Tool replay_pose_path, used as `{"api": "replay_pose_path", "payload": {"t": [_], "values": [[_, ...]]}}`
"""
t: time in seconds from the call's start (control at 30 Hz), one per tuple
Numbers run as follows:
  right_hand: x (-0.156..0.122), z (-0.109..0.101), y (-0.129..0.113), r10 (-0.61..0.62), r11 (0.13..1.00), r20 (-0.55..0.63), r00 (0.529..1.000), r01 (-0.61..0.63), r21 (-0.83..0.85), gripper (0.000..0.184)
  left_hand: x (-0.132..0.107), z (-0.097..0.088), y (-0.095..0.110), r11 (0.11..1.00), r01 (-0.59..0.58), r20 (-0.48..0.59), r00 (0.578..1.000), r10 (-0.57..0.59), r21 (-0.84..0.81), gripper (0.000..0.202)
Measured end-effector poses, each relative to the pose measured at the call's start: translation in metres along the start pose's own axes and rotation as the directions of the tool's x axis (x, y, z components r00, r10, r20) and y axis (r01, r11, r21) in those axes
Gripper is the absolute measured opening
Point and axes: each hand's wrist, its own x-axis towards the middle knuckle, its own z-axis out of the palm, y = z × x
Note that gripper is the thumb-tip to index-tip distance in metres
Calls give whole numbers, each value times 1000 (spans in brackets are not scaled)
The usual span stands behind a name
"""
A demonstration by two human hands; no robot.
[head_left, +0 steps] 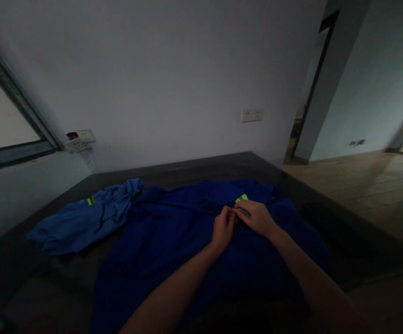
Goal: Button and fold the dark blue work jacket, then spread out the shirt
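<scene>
Head: yellow strip (242, 198) partly behind hands (258, 216)

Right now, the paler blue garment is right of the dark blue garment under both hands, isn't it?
Not quite: in the head view, the paler blue garment lies left of the dark blue garment under the left hand and right hand.

The spread cloth (173, 227) lies on the table (218, 163). Left of that cloth, on the same table, lies a second cloth (86, 220). Upon the spread cloth, the left hand (224, 225) and right hand (255, 215) are side by side. Behind it stands the wall (170, 83), bearing a socket panel (252, 115); far left of it, a window (3, 102).
</scene>
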Motion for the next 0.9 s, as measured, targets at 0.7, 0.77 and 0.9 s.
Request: {"api": "replay_pose_path", "payload": {"t": [0.7, 0.77, 0.9], "values": [[4, -16, 6, 298, 926, -308, 903, -196, 323, 29, 4, -26, 18, 991, -79, -70, 994, 87, 108, 17], [4, -18, 7, 337, 912, -340, 878, -215, 349, 29, 4, -44, 15, 973, -106, -116, 985, 131, 203, 14], [4, -18, 6, 330, 904, -349, 877, -187, 386, 26, 2, -76, -1, 900, -39, -157, 981, 118, 435, 26]]}}
